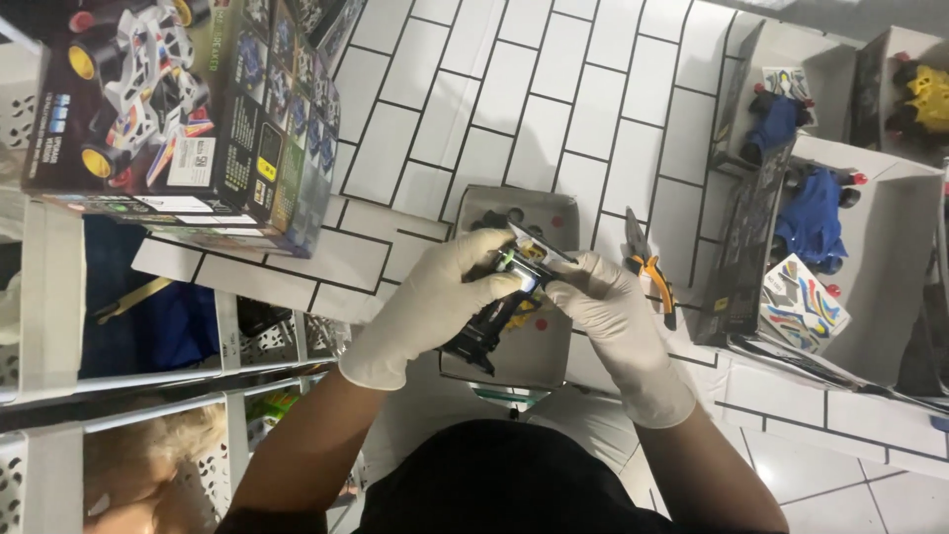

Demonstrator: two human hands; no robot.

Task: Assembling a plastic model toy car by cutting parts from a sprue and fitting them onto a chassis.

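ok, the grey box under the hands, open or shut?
Open: the grey box has no lid on and small parts lie inside it.

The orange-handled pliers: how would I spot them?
Start at the white tiled floor, then the grey cardboard tray under the gloved hands. Just beside the right hand lie the orange-handled pliers, the only metal tool there.

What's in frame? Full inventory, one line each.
toy car chassis: 1, black with green and yellow parts, held in both hands at centre
open tray box: 1, grey, on the floor under the hands
pliers: 1, orange handles, floor right of the hands
toy car box: 1, dark printed, upper left
open boxes with blue car parts: 2, right
open box with yellow car: 1, upper right
sticker sheet: 1, multicoloured, right
left hand: 1, white glove
right hand: 1, white glove
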